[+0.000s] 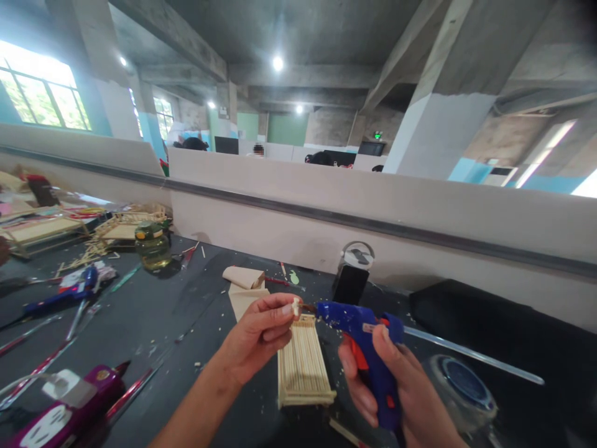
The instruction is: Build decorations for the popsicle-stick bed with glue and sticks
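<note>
My right hand (396, 386) is wrapped round the handle of a blue glue gun (364, 336) with a finger by its orange trigger. The gun's nozzle points left and meets the fingertips of my left hand (261, 336). That hand pinches a small pale piece (295, 306) right at the nozzle tip. Just below both hands, a flat panel of wooden sticks (302, 364) lies on the dark table (186, 323).
A second blue glue gun (65, 292), a glass jar (152, 244), stick frames (116, 229) and scattered sticks lie at the left. A purple device (69, 404) sits front left. A black box (352, 274), folded paper (245, 283) and a tape roll (461, 389) are near. Grey partition behind; people's heads beyond it.
</note>
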A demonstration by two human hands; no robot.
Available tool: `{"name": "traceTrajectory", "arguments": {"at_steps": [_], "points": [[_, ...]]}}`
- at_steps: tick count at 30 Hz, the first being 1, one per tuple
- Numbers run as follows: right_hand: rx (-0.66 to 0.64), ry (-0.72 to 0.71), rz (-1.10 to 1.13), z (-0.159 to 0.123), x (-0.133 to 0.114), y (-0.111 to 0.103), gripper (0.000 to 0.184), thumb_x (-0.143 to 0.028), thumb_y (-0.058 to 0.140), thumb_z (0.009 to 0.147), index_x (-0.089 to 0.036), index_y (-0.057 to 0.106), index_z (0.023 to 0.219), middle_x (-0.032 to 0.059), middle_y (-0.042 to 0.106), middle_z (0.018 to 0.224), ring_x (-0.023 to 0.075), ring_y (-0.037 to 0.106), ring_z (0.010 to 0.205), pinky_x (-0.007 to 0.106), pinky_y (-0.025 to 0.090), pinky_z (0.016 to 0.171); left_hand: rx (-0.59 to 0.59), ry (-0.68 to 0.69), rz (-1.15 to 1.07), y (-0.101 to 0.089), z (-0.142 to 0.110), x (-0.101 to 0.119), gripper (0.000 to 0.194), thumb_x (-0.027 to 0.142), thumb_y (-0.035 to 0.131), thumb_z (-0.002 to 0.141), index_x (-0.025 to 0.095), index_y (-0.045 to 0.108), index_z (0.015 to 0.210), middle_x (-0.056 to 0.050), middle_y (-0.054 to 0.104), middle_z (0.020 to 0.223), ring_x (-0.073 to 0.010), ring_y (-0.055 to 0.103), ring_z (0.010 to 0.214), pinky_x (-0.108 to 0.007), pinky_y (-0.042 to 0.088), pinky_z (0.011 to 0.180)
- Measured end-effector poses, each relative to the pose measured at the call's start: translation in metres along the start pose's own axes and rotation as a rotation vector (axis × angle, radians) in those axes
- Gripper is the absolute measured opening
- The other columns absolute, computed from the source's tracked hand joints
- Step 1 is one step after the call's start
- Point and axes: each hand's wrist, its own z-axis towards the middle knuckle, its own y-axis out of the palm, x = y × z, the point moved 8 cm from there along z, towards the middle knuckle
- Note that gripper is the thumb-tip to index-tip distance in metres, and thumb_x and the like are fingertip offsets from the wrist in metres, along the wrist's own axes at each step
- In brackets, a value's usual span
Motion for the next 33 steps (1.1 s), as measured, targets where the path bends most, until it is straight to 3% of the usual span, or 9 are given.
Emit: {"name": "traceTrajectory", "arguments": {"at_steps": [9, 22, 33], "points": [[0.056, -0.007, -0.050, 0.0000, -0.0012, -0.0016, 0.058, -0.066, 0.052, 0.083, -0.012, 0.064, 0.066, -0.0029, 0.046, 0.040, 0.0054, 0.039, 0.033, 0.016, 0.029, 0.035, 0.008, -0.003, -0.006, -0.0003, 0.0000, -0.0003, 0.022, 0.014, 0.079, 0.067, 0.010, 0.074, 0.088, 0.002, 0.057, 0.065, 0.0028, 0.023, 0.041, -0.011, 0.020, 0.039], [0.048, -0.022, -0.097, -0.0030, -0.0058, -0.0014, 0.057, -0.065, 0.051, 0.084, -0.012, 0.064, 0.068, -0.0022, 0.047, 0.041, 0.0059, 0.039, 0.035, 0.017, 0.032, 0.037, 0.026, 0.015, 0.028, -0.0012, 0.0002, 0.0022, 0.020, 0.015, 0.080, 0.067, 0.011, 0.074, 0.085, 0.007, 0.043, 0.055, 0.0006, 0.019, 0.042, -0.013, 0.018, 0.040], [0.095, -0.034, -0.116, -0.0052, -0.0073, -0.0024, 0.056, -0.066, 0.054, 0.082, -0.012, 0.064, 0.068, -0.0014, 0.049, 0.041, 0.0064, 0.039, 0.035, 0.018, 0.032, 0.037, 0.021, 0.043, 0.065, -0.0010, -0.0002, 0.0071, 0.019, 0.018, 0.079, 0.069, 0.013, 0.074, 0.086, 0.007, 0.047, 0.055, 0.0006, 0.019, 0.042, -0.014, 0.020, 0.042]]}}
